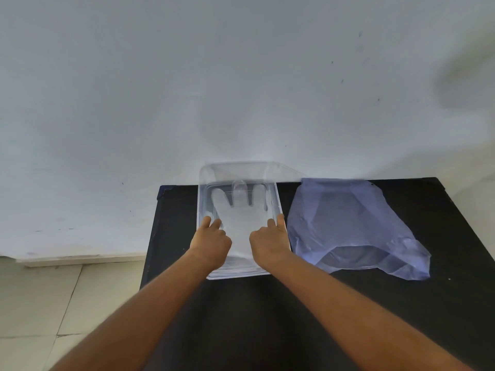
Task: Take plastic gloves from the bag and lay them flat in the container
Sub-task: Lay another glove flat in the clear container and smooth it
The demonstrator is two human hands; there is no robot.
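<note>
A clear plastic container (281,207) sits on the black table, its lid raised at the far side. A translucent white plastic glove (239,218) lies flat inside it, fingers pointing away from me. My left hand (211,243) rests on the glove's left side near the container's left wall. My right hand (270,241) presses on the glove's right side, thumb at the right rim. Both hands have their fingers curled onto the glove. To the right of the container lies a bluish plastic bag (351,226), its mouth facing me.
The black table (401,303) stands against a white wall (241,89). Its left edge drops to a tiled floor (40,303). The bag covers much of the table's right half.
</note>
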